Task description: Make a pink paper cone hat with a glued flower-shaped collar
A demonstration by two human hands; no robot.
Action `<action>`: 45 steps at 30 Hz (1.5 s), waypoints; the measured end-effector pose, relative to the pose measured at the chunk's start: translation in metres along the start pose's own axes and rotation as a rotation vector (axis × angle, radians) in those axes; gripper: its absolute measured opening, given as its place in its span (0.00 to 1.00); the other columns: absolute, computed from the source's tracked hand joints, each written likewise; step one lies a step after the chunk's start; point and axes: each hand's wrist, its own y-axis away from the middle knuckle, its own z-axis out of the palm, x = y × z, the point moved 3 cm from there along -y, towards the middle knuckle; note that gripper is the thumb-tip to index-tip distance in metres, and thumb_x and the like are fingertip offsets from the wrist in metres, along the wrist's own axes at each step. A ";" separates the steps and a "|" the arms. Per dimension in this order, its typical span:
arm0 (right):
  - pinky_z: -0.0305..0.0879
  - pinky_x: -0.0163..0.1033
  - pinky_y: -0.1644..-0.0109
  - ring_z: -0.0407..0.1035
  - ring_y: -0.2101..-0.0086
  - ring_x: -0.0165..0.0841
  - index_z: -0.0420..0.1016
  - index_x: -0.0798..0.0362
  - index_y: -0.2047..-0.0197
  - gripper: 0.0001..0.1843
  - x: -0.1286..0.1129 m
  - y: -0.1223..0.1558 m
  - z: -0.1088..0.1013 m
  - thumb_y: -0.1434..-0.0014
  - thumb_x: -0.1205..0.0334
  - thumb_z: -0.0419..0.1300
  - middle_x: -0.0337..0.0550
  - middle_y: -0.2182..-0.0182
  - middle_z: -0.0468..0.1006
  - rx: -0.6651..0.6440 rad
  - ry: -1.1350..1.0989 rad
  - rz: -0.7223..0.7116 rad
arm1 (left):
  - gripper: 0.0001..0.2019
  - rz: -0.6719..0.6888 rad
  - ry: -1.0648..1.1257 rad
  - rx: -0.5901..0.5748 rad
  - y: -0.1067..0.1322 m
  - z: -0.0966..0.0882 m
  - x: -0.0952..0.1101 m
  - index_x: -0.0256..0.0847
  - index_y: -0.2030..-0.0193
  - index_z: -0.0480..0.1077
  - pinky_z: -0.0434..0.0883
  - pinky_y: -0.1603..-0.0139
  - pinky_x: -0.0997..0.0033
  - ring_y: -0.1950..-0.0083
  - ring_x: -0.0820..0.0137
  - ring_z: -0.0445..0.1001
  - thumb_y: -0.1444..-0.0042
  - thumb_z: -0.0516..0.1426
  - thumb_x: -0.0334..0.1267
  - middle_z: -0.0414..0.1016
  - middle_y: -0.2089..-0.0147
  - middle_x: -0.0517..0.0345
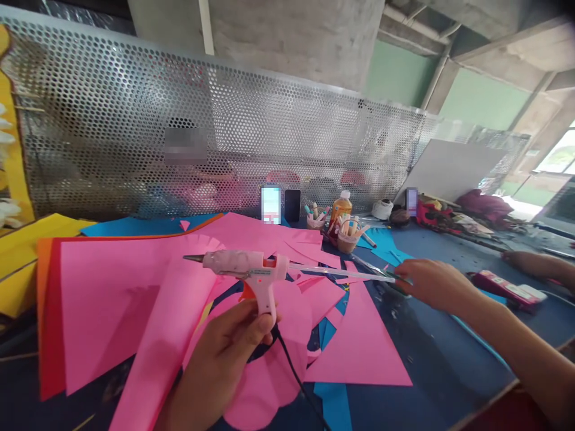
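My left hand (238, 341) is wrapped round the handle of a pale pink glue gun (242, 266), its dark nozzle pointing left. A long clear glue stick (336, 272) sticks out of the gun's back towards the right. My right hand (433, 284) reaches over the table with its fingers closed on the dark handles of a pair of scissors (371, 267). The glue stick's far end overlaps these fingers in view. Pink paper sheets (359, 341) and cut pink pieces lie under the gun, beside a rolled pink sheet (166, 335).
A juice bottle (342, 205) and a cup of pens (347, 236) stand behind. Two phones, one a dark phone (292, 205), lean on a perforated metal screen (269, 131). Another person's hand (534, 266) is at right near a pink box (507, 288). A black cord (291, 365) hangs from the gun.
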 end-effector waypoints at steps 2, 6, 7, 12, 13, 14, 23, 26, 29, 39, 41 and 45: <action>0.69 0.52 0.50 0.76 0.50 0.52 0.81 0.54 0.45 0.18 -0.020 -0.002 -0.003 0.32 0.59 0.56 0.59 0.49 0.82 0.109 -0.079 -0.169 | 0.19 0.006 -0.014 0.008 0.000 -0.001 0.003 0.40 0.64 0.76 0.75 0.62 0.72 0.67 0.70 0.71 0.36 0.59 0.55 0.73 0.67 0.57; 0.59 0.55 0.32 0.59 0.32 0.52 0.62 0.44 0.27 0.42 -0.082 -0.017 -0.001 0.40 0.46 0.69 0.52 0.29 0.64 0.061 -0.354 -0.584 | 0.19 -0.011 -0.067 0.013 0.003 -0.005 0.003 0.40 0.63 0.78 0.75 0.61 0.72 0.66 0.69 0.73 0.36 0.59 0.55 0.75 0.66 0.56; 0.58 0.57 0.31 0.55 0.30 0.54 0.57 0.40 0.24 0.51 -0.095 -0.023 -0.001 0.46 0.44 0.73 0.51 0.26 0.58 0.012 -0.383 -0.624 | 0.19 -0.016 -0.085 0.018 0.003 -0.007 0.002 0.41 0.63 0.78 0.75 0.61 0.72 0.66 0.69 0.74 0.36 0.59 0.55 0.75 0.66 0.56; 0.67 0.49 0.41 0.71 0.42 0.49 0.61 0.49 0.26 0.48 -0.142 -0.042 -0.014 0.44 0.47 0.72 0.55 0.39 0.76 -0.033 -0.295 -0.844 | 0.19 0.001 -0.121 0.011 0.004 -0.010 -0.002 0.41 0.63 0.77 0.74 0.64 0.72 0.67 0.68 0.72 0.36 0.59 0.56 0.76 0.66 0.55; 0.68 0.46 0.46 0.74 0.47 0.46 0.67 0.50 0.29 0.40 -0.148 -0.043 -0.017 0.41 0.49 0.70 0.54 0.45 0.81 -0.009 -0.235 -0.865 | 0.19 0.003 -0.111 0.008 0.003 -0.009 -0.002 0.41 0.64 0.77 0.74 0.64 0.72 0.68 0.68 0.72 0.36 0.58 0.56 0.76 0.66 0.55; 0.69 0.44 0.50 0.76 0.52 0.44 0.72 0.51 0.34 0.31 -0.152 -0.042 -0.019 0.37 0.52 0.67 0.52 0.51 0.83 0.019 -0.163 -0.882 | 0.20 0.001 -0.101 0.001 0.003 -0.009 -0.002 0.41 0.64 0.77 0.74 0.64 0.72 0.68 0.68 0.72 0.36 0.58 0.56 0.76 0.66 0.55; 0.69 0.43 0.56 0.79 0.58 0.41 0.76 0.57 0.44 0.17 -0.135 -0.039 -0.032 0.29 0.71 0.50 0.52 0.53 0.85 0.275 0.108 -0.894 | 0.19 -0.008 -0.028 -0.033 0.004 -0.007 -0.010 0.40 0.64 0.76 0.72 0.62 0.71 0.66 0.69 0.70 0.35 0.58 0.55 0.73 0.66 0.55; 0.72 0.47 0.51 0.79 0.54 0.44 0.78 0.56 0.45 0.15 -0.101 -0.024 -0.035 0.27 0.64 0.52 0.51 0.50 0.85 0.499 0.040 -0.829 | 0.18 0.011 -0.013 -0.012 0.005 -0.005 -0.007 0.41 0.62 0.77 0.72 0.62 0.72 0.67 0.70 0.71 0.34 0.57 0.54 0.75 0.65 0.56; 0.73 0.45 0.53 0.79 0.56 0.41 0.80 0.52 0.48 0.18 -0.077 0.003 -0.018 0.31 0.71 0.51 0.48 0.52 0.85 0.559 -0.012 -0.669 | 0.19 0.028 -0.044 0.015 0.006 -0.005 0.000 0.41 0.64 0.77 0.71 0.65 0.73 0.69 0.70 0.70 0.35 0.57 0.55 0.73 0.70 0.58; 0.56 0.67 0.28 0.54 0.29 0.59 0.65 0.51 0.28 0.48 -0.075 0.072 0.034 0.43 0.36 0.68 0.58 0.27 0.59 -0.104 -0.334 -0.491 | 0.22 0.032 -0.169 0.093 0.006 -0.013 -0.002 0.42 0.64 0.76 0.66 0.66 0.71 0.70 0.68 0.69 0.36 0.56 0.59 0.72 0.74 0.60; 0.52 0.69 0.27 0.53 0.29 0.61 0.65 0.50 0.27 0.52 -0.076 0.071 0.030 0.48 0.33 0.70 0.59 0.27 0.58 -0.149 -0.365 -0.464 | 0.23 0.023 -0.193 0.086 0.004 -0.013 -0.003 0.42 0.64 0.76 0.65 0.67 0.70 0.70 0.67 0.69 0.36 0.55 0.60 0.71 0.75 0.60; 0.56 0.68 0.29 0.55 0.30 0.60 0.64 0.46 0.26 0.47 -0.080 0.069 0.023 0.44 0.39 0.69 0.56 0.28 0.61 -0.162 -0.342 -0.479 | 0.23 0.025 -0.211 0.070 0.003 -0.014 -0.005 0.43 0.65 0.76 0.64 0.68 0.70 0.70 0.67 0.69 0.36 0.55 0.61 0.70 0.75 0.60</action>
